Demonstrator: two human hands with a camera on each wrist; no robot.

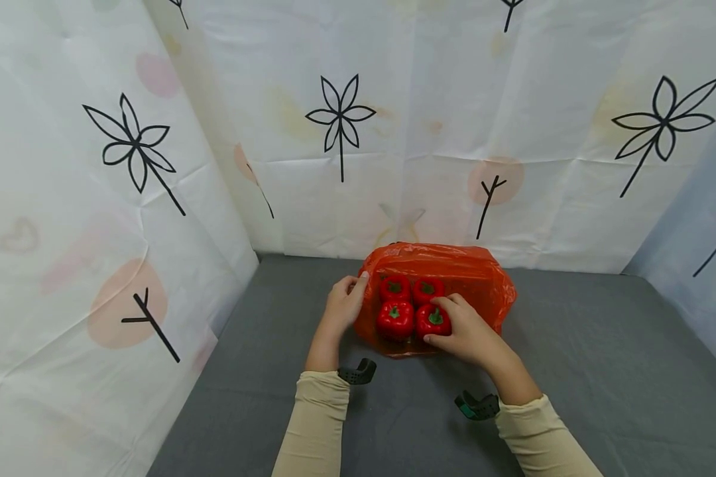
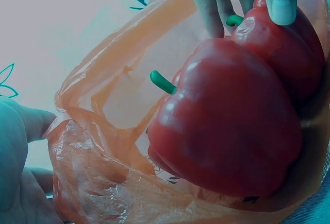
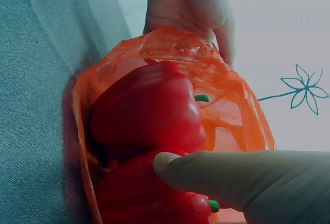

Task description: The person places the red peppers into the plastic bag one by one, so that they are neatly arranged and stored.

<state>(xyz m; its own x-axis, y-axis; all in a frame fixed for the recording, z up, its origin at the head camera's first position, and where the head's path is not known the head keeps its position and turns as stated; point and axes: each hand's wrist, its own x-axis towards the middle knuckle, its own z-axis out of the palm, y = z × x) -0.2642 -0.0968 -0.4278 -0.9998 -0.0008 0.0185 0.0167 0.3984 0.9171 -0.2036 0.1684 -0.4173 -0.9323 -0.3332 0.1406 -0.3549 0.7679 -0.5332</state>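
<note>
Several red bell peppers with green stems sit two by two inside an orange plastic bag (image 1: 447, 257), whose mouth is spread open. At the bag's left rim, my left hand (image 1: 345, 305) pinches the film between thumb and fingers. My right hand (image 1: 470, 336) reaches in from the right and grips the front right bell pepper (image 1: 425, 324), thumb on the near side, fingers on the far side. Beside it is the front left bell pepper (image 1: 395, 323), largest in the left wrist view. Two more peppers stand behind them, partly hidden in both wrist views.
A grey cloth covers the table (image 1: 573, 371) under the bag. White fabric (image 1: 406, 199) with printed flowers and twigs hangs behind and at both sides. A dark band (image 1: 358, 372) is on the left wrist, another band (image 1: 477, 405) on the right.
</note>
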